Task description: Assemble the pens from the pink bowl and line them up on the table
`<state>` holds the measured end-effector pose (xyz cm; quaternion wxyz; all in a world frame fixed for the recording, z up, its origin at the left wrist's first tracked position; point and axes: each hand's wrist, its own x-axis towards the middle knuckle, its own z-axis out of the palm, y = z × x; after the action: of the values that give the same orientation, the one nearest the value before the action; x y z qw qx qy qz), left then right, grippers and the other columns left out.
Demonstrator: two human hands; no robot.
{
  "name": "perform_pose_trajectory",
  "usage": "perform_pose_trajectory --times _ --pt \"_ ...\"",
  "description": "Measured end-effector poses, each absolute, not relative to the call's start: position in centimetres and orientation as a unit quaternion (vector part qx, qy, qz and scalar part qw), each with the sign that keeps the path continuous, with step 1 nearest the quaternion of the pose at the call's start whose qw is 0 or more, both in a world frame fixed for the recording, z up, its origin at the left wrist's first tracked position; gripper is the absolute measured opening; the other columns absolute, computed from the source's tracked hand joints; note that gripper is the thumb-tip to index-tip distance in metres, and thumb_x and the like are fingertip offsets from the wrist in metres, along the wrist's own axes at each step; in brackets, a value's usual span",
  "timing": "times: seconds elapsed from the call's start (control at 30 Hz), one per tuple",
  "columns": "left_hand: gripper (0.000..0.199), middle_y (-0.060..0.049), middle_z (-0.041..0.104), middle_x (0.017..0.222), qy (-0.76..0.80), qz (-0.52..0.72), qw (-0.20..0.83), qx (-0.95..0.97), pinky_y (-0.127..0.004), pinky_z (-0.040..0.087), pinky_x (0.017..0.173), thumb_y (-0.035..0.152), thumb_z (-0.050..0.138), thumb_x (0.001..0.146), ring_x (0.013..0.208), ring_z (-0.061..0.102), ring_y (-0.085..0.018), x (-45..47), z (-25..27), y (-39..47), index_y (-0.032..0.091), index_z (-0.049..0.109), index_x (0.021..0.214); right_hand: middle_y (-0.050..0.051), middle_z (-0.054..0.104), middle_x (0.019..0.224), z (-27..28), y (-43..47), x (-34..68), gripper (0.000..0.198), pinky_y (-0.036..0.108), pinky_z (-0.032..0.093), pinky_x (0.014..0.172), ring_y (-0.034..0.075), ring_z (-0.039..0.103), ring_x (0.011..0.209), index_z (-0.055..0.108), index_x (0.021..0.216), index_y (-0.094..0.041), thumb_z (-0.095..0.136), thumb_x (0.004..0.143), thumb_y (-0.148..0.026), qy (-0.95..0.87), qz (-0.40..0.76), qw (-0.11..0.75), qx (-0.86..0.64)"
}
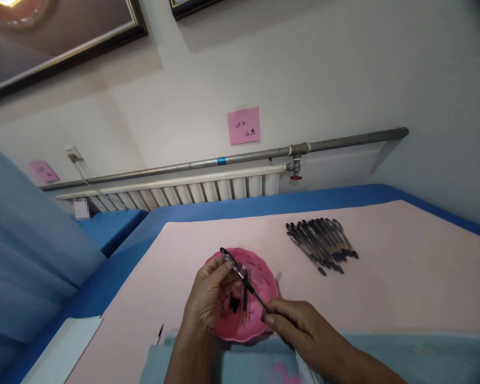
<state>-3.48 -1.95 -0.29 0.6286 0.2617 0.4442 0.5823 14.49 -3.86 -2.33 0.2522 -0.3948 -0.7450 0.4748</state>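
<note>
A black gel pen (pixel 257 297) slants over a pink scalloped bowl (pixel 270 277). My left hand (pixel 207 290) pinches its upper end, around the clear and black cap (pixel 234 263). Whether the cap is fully seated, I cannot tell. The lower end of the barrel is gripped by my right hand (pixel 304 324), thumb against the fingers. Inside the bowl lie a few thin pen parts (pixel 245 304) and a small black piece (pixel 234 304), partly hidden by my left hand and the pen.
A row of several black pens (pixel 320 245) lies right of the bowl on the pink table cover (pixel 404 282). A small dark-tipped piece (pixel 160 334) sits at the near left, with white paper (pixel 62 349) beyond it. A radiator (pixel 208 191) and pipe (pixel 344 143) run along the wall.
</note>
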Motion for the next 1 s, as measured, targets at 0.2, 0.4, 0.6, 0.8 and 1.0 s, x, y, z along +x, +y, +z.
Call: perform_pose_trajectory --times 0.2,0.4,0.6,0.8,1.0 --pt "0.03 -0.004 0.066 0.072 0.457 0.553 0.636 0.283 -0.02 0.048 0.053 0.026 0.078 0.057 0.061 0.062 -0.012 -2.8 -0.4 -2.1 0.012 0.059 0.076 -0.005 0.036 0.058 -2.6 -3.9 14.6 0.026 0.022 0.029 0.053 0.011 0.036 0.055 0.041 0.063 -0.02 0.04 0.086 -0.032 -0.741 0.473 0.263 -0.397" --pt "0.028 -0.001 0.062 0.071 0.453 0.539 0.642 0.303 -0.021 0.048 0.057 0.028 0.077 0.059 0.063 0.058 -0.01 -1.7 -0.9 -2.3 0.013 0.061 0.075 -0.006 0.036 0.059 -3.4 -3.9 14.6 0.023 0.022 0.028 0.053 0.011 0.036 0.057 0.045 0.066 -0.019 0.044 0.084 -0.033 -0.733 0.448 0.285 -0.424" --pt "0.024 -0.001 0.061 0.07 0.469 0.509 0.619 0.371 -0.021 0.044 0.058 0.032 0.073 0.064 0.064 0.055 -0.01 -1.2 -1.2 -2.4 0.013 0.063 0.074 -0.006 0.038 0.058 -3.1 -3.6 14.8 0.021 0.022 0.03 0.052 0.011 0.037 0.055 0.048 0.065 -0.019 0.046 0.082 -0.032 -0.724 0.437 0.31 -0.434" --pt "0.026 -0.003 0.064 0.079 0.504 0.488 0.598 0.388 -0.021 0.043 0.059 0.039 0.067 0.068 0.073 0.059 -0.014 -1.7 -1.0 -2.3 0.017 0.065 0.083 -0.001 0.06 0.067 -2.9 -0.1 18.0 0.024 0.022 0.041 0.058 0.014 0.056 0.065 0.059 0.074 -0.019 0.044 0.083 -0.035 -0.702 0.243 0.298 -0.6" --pt "0.021 -0.004 0.063 0.073 0.539 0.434 0.578 0.431 -0.021 0.041 0.056 0.037 0.065 0.07 0.067 0.057 -0.014 -1.2 -1.0 -2.8 0.016 0.065 0.077 0.01 0.065 0.075 -3.5 4.7 22.5 0.021 0.029 0.036 0.058 0.022 0.058 0.07 0.061 0.079 -0.016 0.045 0.082 -0.028 -0.675 0.121 0.23 -0.691"
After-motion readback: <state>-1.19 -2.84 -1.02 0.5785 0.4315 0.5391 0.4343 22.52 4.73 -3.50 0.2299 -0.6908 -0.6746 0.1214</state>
